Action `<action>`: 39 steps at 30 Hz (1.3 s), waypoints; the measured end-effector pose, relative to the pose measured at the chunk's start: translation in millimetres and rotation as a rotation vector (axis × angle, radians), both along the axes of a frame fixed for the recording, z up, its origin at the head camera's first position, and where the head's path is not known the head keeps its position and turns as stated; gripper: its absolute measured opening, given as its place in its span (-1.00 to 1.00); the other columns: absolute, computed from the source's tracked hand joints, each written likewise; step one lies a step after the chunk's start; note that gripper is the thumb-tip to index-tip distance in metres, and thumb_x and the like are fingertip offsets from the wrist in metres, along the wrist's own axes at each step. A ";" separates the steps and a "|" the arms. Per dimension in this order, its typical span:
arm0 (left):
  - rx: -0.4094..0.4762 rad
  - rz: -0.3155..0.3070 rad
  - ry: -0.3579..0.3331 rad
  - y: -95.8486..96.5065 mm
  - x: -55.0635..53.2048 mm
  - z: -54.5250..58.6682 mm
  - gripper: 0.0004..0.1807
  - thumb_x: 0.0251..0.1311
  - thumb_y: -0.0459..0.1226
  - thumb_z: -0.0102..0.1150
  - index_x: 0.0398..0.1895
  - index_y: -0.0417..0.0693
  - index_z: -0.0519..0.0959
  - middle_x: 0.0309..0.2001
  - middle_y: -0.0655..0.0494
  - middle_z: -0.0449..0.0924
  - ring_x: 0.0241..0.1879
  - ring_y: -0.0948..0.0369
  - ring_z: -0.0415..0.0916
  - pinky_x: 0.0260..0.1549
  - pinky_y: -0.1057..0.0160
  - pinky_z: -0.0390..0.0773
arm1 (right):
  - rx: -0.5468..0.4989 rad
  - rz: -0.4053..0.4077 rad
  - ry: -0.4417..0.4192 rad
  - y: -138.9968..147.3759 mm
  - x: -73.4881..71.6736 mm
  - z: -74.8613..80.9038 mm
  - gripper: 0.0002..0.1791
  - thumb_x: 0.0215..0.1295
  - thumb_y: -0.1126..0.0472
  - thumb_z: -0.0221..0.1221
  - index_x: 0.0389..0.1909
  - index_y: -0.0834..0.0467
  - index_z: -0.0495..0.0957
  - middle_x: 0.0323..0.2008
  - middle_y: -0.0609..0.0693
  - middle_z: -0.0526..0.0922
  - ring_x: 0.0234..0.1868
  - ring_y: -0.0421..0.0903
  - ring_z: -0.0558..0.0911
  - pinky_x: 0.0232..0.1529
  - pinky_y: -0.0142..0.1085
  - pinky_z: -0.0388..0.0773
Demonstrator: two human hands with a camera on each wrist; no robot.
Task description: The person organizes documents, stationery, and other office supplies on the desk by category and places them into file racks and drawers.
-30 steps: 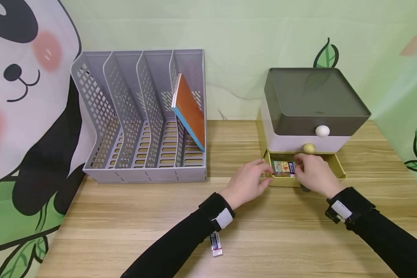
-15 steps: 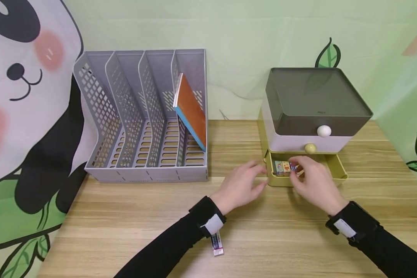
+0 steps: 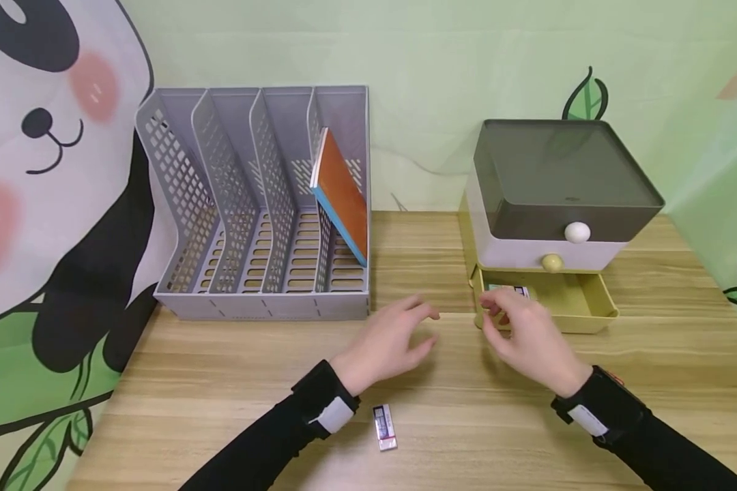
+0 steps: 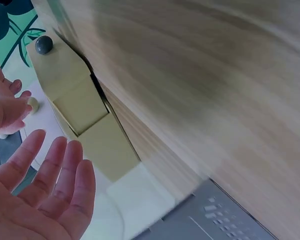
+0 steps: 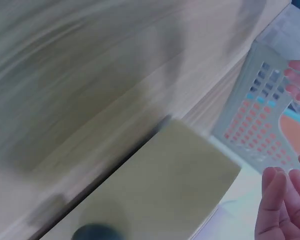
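My left hand [image 3: 385,342] hovers over the table with its fingers loosely bent and nothing in them. A small eraser [image 3: 385,428] in a white and dark blue sleeve lies on the table just below that wrist. At the front left of the pulled-out yellow drawer [image 3: 580,320] hangs my right hand [image 3: 531,344], its thumb and fingers apart and no object between them. Behind those fingers, small boxed pieces [image 3: 521,291] show in the drawer's left end, mostly hidden. In the left wrist view the left hand [image 4: 45,195] has its fingers spread.
Grey and white upper drawers [image 3: 565,164] with round knobs stand above the yellow one. A grey file rack [image 3: 264,303] sits to the left, with an orange book [image 3: 342,191] leaning in its right slot. A panda-printed cloth [image 3: 86,204] hangs behind.
My left hand has drawn back left from the drawer's corner. The right hand has come out of the drawer, left and nearer, leaving the small pieces inside. The eraser is now fully uncovered.
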State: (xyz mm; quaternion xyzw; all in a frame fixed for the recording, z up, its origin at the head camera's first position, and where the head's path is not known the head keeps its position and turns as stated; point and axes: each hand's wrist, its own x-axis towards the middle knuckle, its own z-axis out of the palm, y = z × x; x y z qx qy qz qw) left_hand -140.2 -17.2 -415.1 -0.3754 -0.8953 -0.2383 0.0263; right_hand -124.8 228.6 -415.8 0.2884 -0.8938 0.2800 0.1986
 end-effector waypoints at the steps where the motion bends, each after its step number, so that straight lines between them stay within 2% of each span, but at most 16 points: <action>1: -0.008 -0.002 0.001 -3.2 2.0 0.0 -0.63 0.24 -0.16 0.29 0.08 -0.04 0.55 -0.01 0.12 0.51 -0.05 0.18 0.51 -0.02 0.29 0.46 | -0.001 0.008 0.000 -2.7 0.4 -0.7 -0.71 0.11 0.47 0.19 -0.10 0.26 0.54 -0.26 0.02 0.60 -0.33 -0.20 0.55 -0.41 -0.30 0.55; 8: -0.050 -0.013 0.004 -25.0 18.3 -5.4 -0.64 0.22 -0.13 0.31 0.04 -0.03 0.57 -0.06 0.13 0.54 -0.15 0.22 0.51 -0.15 0.30 0.50 | 0.013 0.051 -0.051 -21.2 5.1 -4.4 -0.73 0.18 0.41 0.17 -0.08 0.22 0.53 -0.24 -0.01 0.58 -0.36 -0.20 0.53 -0.39 -0.33 0.53; 15: -0.099 -0.026 -0.032 -42.8 38.0 -8.9 -0.61 0.21 -0.10 0.32 0.05 -0.03 0.58 -0.08 0.16 0.52 -0.17 0.24 0.50 -0.21 0.30 0.52 | 0.017 0.079 -0.071 -30.8 13.4 -10.0 -0.71 0.16 0.43 0.19 -0.07 0.22 0.53 -0.19 -0.01 0.59 -0.35 -0.21 0.54 -0.37 -0.33 0.55; 19: -0.134 -0.041 -0.002 -49.0 46.7 -9.6 -0.59 0.18 -0.07 0.34 0.04 -0.03 0.58 -0.10 0.17 0.51 -0.18 0.26 0.49 -0.19 0.30 0.51 | 0.039 0.089 -0.089 -35.8 15.4 -13.9 -0.72 0.18 0.41 0.20 -0.07 0.21 0.53 -0.19 -0.01 0.58 -0.31 -0.19 0.55 -0.33 -0.37 0.53; 22: -0.166 -0.057 0.019 -51.6 52.9 -10.9 -0.57 0.17 -0.04 0.35 0.03 -0.03 0.57 -0.11 0.19 0.50 -0.20 0.27 0.48 -0.19 0.31 0.51 | 0.047 0.099 -0.115 -39.5 16.6 -15.5 -0.72 0.20 0.40 0.19 -0.05 0.21 0.53 -0.18 0.01 0.58 -0.29 -0.17 0.56 -0.30 -0.39 0.52; 30: -0.301 -0.094 -0.037 -49.8 67.6 -16.0 -0.48 0.16 0.08 0.34 0.08 0.01 0.56 -0.09 0.20 0.48 -0.22 0.28 0.44 -0.24 0.34 0.49 | 0.046 0.098 -0.127 -45.7 18.5 -18.6 -0.72 0.18 0.40 0.21 -0.06 0.21 0.54 -0.20 -0.02 0.59 -0.27 -0.22 0.54 -0.29 -0.39 0.51; 39: -0.309 -0.088 -0.027 -51.3 77.4 -23.9 -0.42 0.08 0.17 0.35 0.05 0.04 0.56 -0.12 0.23 0.46 -0.24 0.30 0.41 -0.31 0.37 0.47 | 0.044 0.099 -0.172 -49.0 21.2 -19.4 -0.71 0.20 0.40 0.22 -0.04 0.23 0.55 -0.19 -0.02 0.59 -0.27 -0.20 0.55 -0.28 -0.39 0.51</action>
